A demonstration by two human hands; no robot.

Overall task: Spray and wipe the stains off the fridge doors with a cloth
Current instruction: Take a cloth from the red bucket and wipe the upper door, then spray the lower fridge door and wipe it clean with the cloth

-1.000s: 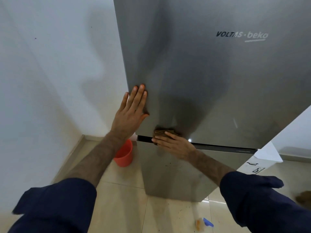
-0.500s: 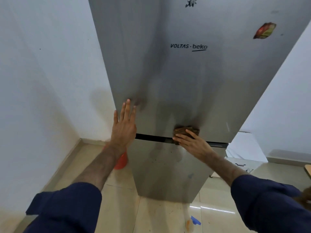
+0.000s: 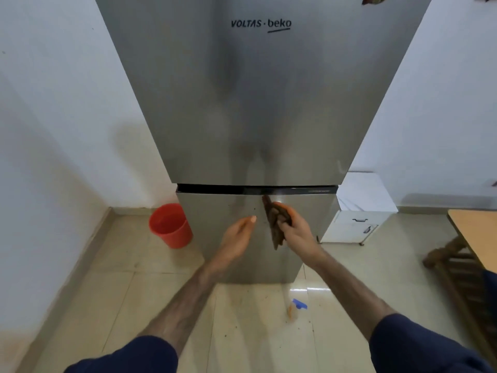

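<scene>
Wiping moves down from the upper fridge door to the lower one, seen from the head camera.

Head view: both hands have come off the upper door (image 3: 258, 103); a second ago the left hand (image 3: 236, 238) was pressed flat on it and the right hand (image 3: 295, 232) pushed the cloth (image 3: 274, 224) along its bottom edge. Now the right grip is clamped round the bunched brown cloth, held just in front of the lower door (image 3: 215, 224), below the dark gap between doors. The left grip is apart, fingers relaxed, holding nothing, near the cloth. Small dark specks show on the lower door, so that panel likely comes next. The spray bottle (image 3: 294, 308) lies on the floor (image 3: 134, 292), blurred. A red bucket (image 3: 170, 224) stands left of the fridge.
</scene>
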